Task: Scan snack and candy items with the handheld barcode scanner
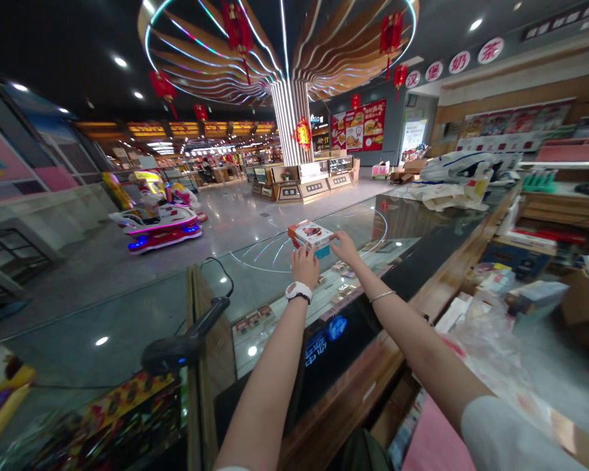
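A small printed box [312, 231], white on top with orange and teal sides, sits on or just above the glass counter [269, 288]. The fingers of my left hand [305, 264] press against its near side; a white watch is on that wrist. My right hand [346, 248] grips the box's right end with thumb and fingertips, and a thin bracelet circles the forearm. Whether the box rests fully on the glass, I cannot tell. Small packages lie inside the display case under it.
At left, a black handheld scanner [186, 343] with a cord stands by a wooden edge. Crumpled paper [442, 195] lies along the counter toward the back right. Cartons and plastic wrap [500, 333] crowd the right side. Beyond the counter stands a lit kiddie ride [160, 226].
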